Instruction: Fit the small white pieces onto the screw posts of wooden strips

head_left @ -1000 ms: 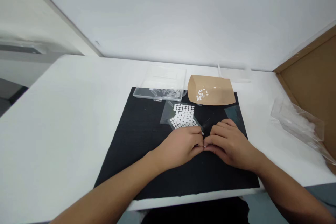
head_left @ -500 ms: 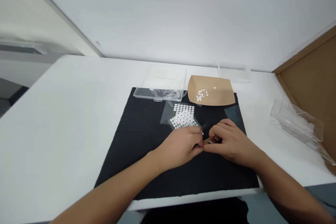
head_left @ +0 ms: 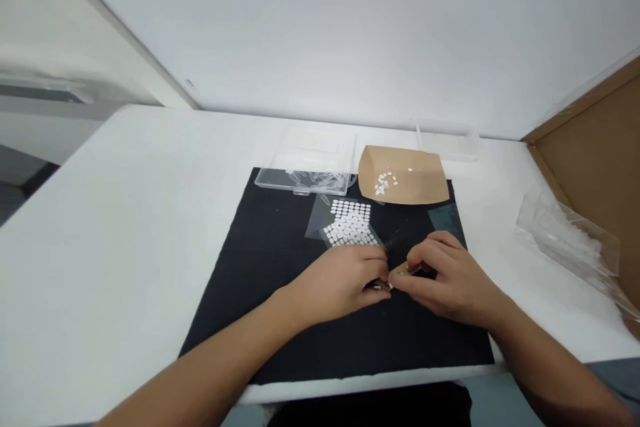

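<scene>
Over the black mat (head_left: 280, 320), my left hand (head_left: 340, 283) is closed, fingers and thumb pinching the left end of a small brown card piece (head_left: 399, 271). My right hand (head_left: 447, 280) pinches the same piece from the right, thumb and curled fingers on it. Tiny white bits show on the card between the fingertips; most of it is hidden. Just beyond my left hand lie sheets of small white oval stickers (head_left: 350, 221), overlapping at an angle.
A brown paper tray (head_left: 425, 183) holding several loose white ovals stands behind the stickers. Left of it is an open clear plastic case (head_left: 273, 180) with slim clear pieces. At right are a clear plastic bag (head_left: 560, 233) and a cardboard box (head_left: 595, 113).
My right hand has shifted slightly right and down. More of the brown card and its white bits shows between my fingertips, and my left thumb has moved a little lower.
</scene>
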Demonstrator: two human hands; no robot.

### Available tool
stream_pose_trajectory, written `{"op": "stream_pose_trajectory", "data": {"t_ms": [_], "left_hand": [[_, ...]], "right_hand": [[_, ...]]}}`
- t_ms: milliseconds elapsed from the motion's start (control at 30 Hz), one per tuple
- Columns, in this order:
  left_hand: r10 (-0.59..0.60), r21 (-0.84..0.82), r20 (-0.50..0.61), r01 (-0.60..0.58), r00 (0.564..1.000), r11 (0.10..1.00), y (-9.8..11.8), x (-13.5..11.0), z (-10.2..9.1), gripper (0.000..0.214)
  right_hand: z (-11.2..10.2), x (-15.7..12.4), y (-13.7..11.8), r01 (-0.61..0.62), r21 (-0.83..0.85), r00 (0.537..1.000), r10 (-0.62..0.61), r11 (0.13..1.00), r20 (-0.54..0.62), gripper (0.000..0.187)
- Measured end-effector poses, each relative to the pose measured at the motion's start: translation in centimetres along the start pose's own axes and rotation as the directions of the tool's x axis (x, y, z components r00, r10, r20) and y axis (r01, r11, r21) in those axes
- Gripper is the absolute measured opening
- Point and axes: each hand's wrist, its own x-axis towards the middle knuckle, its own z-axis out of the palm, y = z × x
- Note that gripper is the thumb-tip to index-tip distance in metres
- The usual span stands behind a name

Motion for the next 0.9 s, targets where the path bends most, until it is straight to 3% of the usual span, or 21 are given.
{"op": "stream_pose_trajectory", "data": {"t_ms": [100,267,400,500,633,767,900], "left_hand": [[0.023,0.047,0.031,-0.024,0.999,0.999,-0.1,-0.3,-0.6,0.010],[0.043,0.072,0.058,-0.047,0.997,0.996,-0.5,-0.6,-1.2,0.011],[0.081,0.094,0.080,-0.089,0.993,0.992,-0.5,-0.8,-1.7,0.008],[0.121,0.089,0.083,-0.128,0.989,0.988,-0.4,-1.0,-2.5,0.017],[0.079,0.261,-0.019,-0.071,0.997,0.963,-0.9,-1.3,-3.8,0.037],[0.006,0.495,-0.203,0.097,0.979,0.863,-2.5,-1.3,-4.4,0.033],[-0.023,0.572,-0.271,0.180,0.962,0.800,-4.1,-1.3,-4.8,0.033]], "right_hand": [[-0.1,-0.1,0.4,-0.027,0.008,0.999,0.027,1.000,-0.030,0.029],[0.1,-0.1,0.5,-0.039,0.042,0.997,0.036,0.998,0.062,0.015],[0.3,0.0,0.5,-0.044,0.095,0.992,0.032,0.995,0.123,0.015],[0.2,0.0,0.6,-0.047,0.091,0.993,0.038,0.995,0.108,0.018],[0.0,-0.2,0.9,-0.092,0.080,0.994,0.086,0.993,0.071,0.028],[0.0,-0.2,1.0,-0.125,0.079,0.992,0.123,0.989,0.037,0.033],[0.0,-0.2,0.7,-0.132,0.081,0.991,0.130,0.988,0.029,0.032]]}}
